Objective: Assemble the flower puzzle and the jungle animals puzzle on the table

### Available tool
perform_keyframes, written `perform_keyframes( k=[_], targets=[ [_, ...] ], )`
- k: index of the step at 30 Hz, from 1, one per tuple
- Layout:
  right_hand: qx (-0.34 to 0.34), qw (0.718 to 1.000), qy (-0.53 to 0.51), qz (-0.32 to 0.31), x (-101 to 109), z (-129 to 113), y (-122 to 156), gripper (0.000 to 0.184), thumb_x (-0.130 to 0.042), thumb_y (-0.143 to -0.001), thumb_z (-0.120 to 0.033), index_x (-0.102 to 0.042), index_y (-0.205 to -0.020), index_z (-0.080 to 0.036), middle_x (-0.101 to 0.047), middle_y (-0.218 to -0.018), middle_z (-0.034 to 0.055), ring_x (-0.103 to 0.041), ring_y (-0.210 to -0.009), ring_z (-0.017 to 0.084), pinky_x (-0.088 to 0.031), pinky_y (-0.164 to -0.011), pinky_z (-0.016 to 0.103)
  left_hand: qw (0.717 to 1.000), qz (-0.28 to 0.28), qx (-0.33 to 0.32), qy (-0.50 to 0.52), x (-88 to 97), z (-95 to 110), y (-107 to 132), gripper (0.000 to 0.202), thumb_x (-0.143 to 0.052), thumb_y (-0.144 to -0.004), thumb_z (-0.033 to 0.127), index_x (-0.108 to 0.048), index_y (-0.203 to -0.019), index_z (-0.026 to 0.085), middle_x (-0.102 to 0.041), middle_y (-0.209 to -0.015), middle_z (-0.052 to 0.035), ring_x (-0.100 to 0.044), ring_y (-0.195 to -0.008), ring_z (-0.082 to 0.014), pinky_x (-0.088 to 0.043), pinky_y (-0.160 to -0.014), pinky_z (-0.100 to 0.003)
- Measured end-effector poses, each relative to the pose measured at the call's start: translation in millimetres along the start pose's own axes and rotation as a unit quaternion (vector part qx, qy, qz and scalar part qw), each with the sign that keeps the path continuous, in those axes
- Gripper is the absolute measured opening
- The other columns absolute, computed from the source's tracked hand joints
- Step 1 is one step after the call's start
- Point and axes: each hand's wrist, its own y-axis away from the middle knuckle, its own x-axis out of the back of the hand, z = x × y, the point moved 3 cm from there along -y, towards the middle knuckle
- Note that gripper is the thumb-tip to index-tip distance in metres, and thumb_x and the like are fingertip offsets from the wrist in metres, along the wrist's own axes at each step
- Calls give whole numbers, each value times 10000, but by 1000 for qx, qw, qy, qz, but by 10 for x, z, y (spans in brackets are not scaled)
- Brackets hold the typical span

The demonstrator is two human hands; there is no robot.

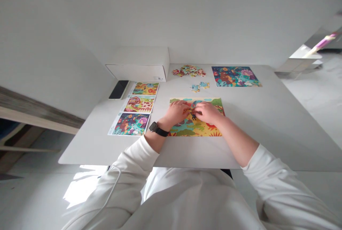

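Left hand (175,113) and right hand (206,112) curl close together on a cardboard jigsaw puzzle (196,128); I cannot tell if they hold a piece. Loose pieces (189,70) lie beyond them.

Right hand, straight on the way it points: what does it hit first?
Most likely the left hand. The right hand points left across the jigsaw puzzle, and the left hand's fingertips sit in that line, almost meeting it. Whether they already touch is hard to tell from this view.
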Motion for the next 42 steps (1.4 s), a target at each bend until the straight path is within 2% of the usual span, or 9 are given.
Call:
perform_keyframes(
  k=[5, 10, 14, 20, 25, 30, 36, 38, 42],
  targets=[
    [-25, 998, -48, 21, 11, -19, 9, 265, -656, -1058, -350, -852, -905, -258, -781, -956, 82, -703, -920, 256, -533, -894, 403, 998, 8, -35, 54, 83, 80, -34, 240, -679, -939, 212, -825, -1126, 252, -774, -1296, -101, -695, -1233, -291, -515, -1148, -466],
    [-58, 991, -83, 86, 55, -29, -31, 205, -627, -1009, -158, -816, -1029, -234, -802, -1044, 97, -716, -1025, 274, -535, -979, 416, 986, 115, -89, 84, 196, 357, 15, 213, -631, -1012, 230, -763, -1178, 221, -756, -1220, -128, -692, -1201, -279, -548, -1094, -452],
    [-85, 992, -58, 76, 101, -61, -54, 287, -600, -933, -67, -798, -1067, -226, -797, -1130, 86, -694, -1116, 268, -523, -1030, 403, 968, 95, -219, 84, 135, 642, 87, 240, -631, -1034, 240, -716, -1259, 226, -730, -1325, -131, -662, -1302, -286, -529, -1156, -488],
    [-195, 979, 57, 23, 139, -75, -23, 331, -529, -1035, -150, -755, -1272, -202, -739, -1280, 140, -653, -1182, 283, -482, -1057, 383, 953, 50, -282, 104, 74, 771, 131, 263, -567, -1059, 194, -662, -1302, 221, -708, -1326, -136, -672, -1279, -275, -552, -1150, -477],
    [-237, 965, 113, 8, 166, -67, -11, 395, -536, -1039, -175, -707, -1392, -221, -699, -1355, 147, -628, -1218, 322, -471, -1054, 409, 956, 72, -245, 143, 134, 821, 154, 366, -596, -1041, 214, -599, -1407, 206, -636, -1434, -179, -605, -1385, -311, -545, -1153, -488],
    [-282, 948, 142, 26, 281, 51, -11, 399, -482, -1077, -218, -704, -1408, -216, -688, -1373, 168, -627, -1225, 338, -480, -1048, 437, 958, 14, -251, 136, 131, 870, 143, 145, -546, -1053, 209, -685, -1094, 212, -726, -1068, -108, -699, -1038, -248, -571, -962, -394],
    [-304, 941, 143, 38, 517, 491, -113, 376, -603, -1044, -273, -719, -1397, -213, -722, -1341, 171, -651, -1237, 361, -514, -1053, 468, 985, 131, -24, 106, 217, 322, 9, 90, -631, -1019, 261, -640, -942, 213, -691, -908, -54, -653, -868, -210, -531, -819, -340],
    [-301, 942, 145, 29, 565, 671, -222, 368, -627, -1030, -255, -733, -1379, -206, -738, -1338, 165, -668, -1242, 356, -524, -1060, 465, 990, 125, 17, 63, 198, 163, -6, 43, -658, -996, 251, -661, -1004, 209, -715, -1009, -80, -669, -968, -243, -542, -907, -384],
    [-251, 958, 136, -14, 552, 903, -566, 348, -690, -1003, -244, -756, -1344, -210, -753, -1378, 139, -682, -1277, 315, -510, -1115, 419, 997, 67, 32, -11, 80, 62, 16, 353, -754, -954, 361, -673, -1268, 224, -682, -1355, -136, -620, -1275, -341, -503, -1104, -506]
  ],
)
